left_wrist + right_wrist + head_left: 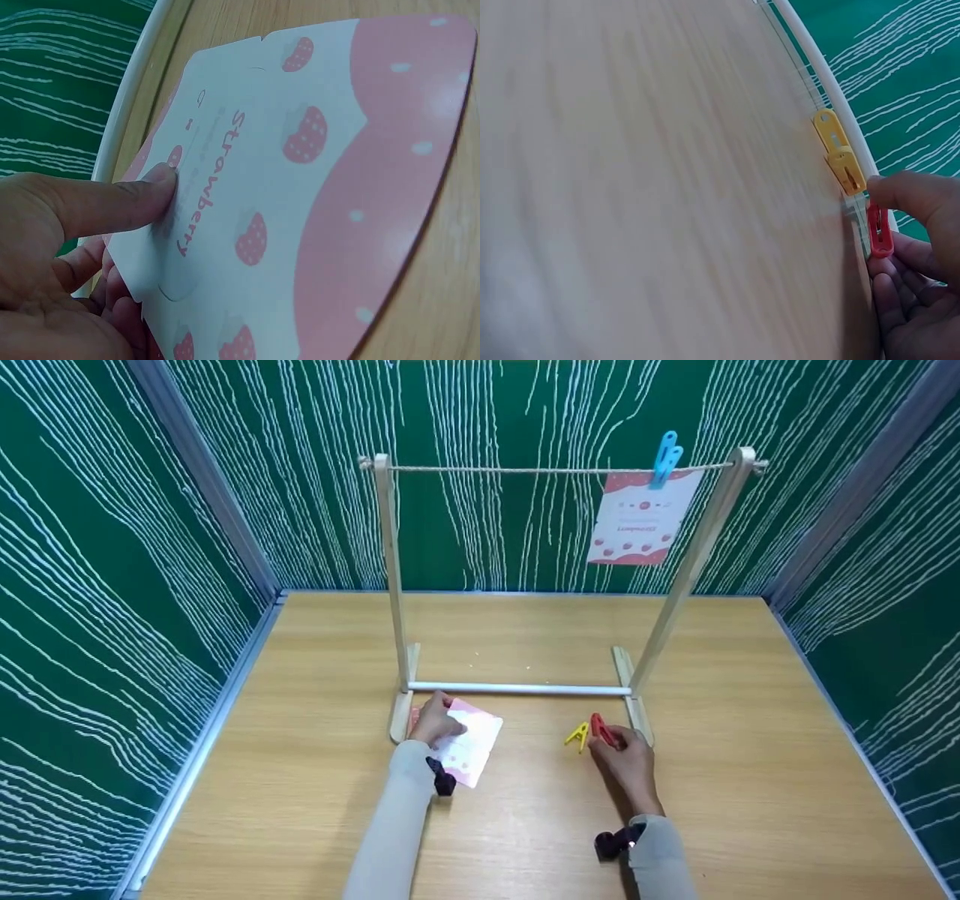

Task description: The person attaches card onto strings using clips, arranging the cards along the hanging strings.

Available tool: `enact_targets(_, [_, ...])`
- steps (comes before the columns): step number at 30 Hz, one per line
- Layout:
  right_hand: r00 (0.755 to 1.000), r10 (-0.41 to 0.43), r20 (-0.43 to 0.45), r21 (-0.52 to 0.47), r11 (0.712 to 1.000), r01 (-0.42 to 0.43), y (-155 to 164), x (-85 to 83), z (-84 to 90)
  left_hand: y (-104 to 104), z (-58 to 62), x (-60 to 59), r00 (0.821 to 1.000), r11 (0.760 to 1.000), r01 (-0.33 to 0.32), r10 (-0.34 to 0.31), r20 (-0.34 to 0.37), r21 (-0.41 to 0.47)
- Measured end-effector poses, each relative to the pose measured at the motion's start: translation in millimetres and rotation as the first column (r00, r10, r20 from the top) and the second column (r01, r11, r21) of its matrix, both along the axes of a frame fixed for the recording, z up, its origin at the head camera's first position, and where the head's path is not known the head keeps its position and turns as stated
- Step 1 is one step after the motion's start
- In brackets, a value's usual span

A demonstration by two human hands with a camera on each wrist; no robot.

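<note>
A white-and-pink card [474, 735] printed with strawberries and the word "Strawberry" lies at a tilt near the left foot of a wooden stand. My left hand [436, 722] pinches it, thumb on the printed face and fingers curled at its edge, as the left wrist view shows. A reddish edge peeks out left of that hand; what it belongs to is unclear. Between thumb and fingers, my right hand [628, 757] holds a red clothespin [602, 730] just above the table. Beside it lies a yellow clothespin [577, 736], untouched.
The wooden stand [391, 577] carries a rope [510, 471] across its top and a white bar [517, 688] low down. Near the rope's right end, a blue clothespin [664, 461] holds a similar strawberry card [637, 529]. Green walls with white lines enclose the table [300, 780].
</note>
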State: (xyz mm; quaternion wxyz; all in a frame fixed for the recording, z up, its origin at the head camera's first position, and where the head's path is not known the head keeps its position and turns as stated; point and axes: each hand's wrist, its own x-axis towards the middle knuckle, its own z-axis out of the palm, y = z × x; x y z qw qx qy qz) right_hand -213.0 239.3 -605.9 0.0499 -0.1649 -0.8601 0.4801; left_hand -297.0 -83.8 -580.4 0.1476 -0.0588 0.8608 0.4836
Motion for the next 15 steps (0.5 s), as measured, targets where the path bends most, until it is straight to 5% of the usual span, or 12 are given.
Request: enact_targets(15, [0.999,0.029,-0.014,-0.041,0.999,-0.030,3.6,1.9,0.7,-2.7,-6.7,1.1,0.996,0.998,0.050,-0.048,-0.070,0.023])
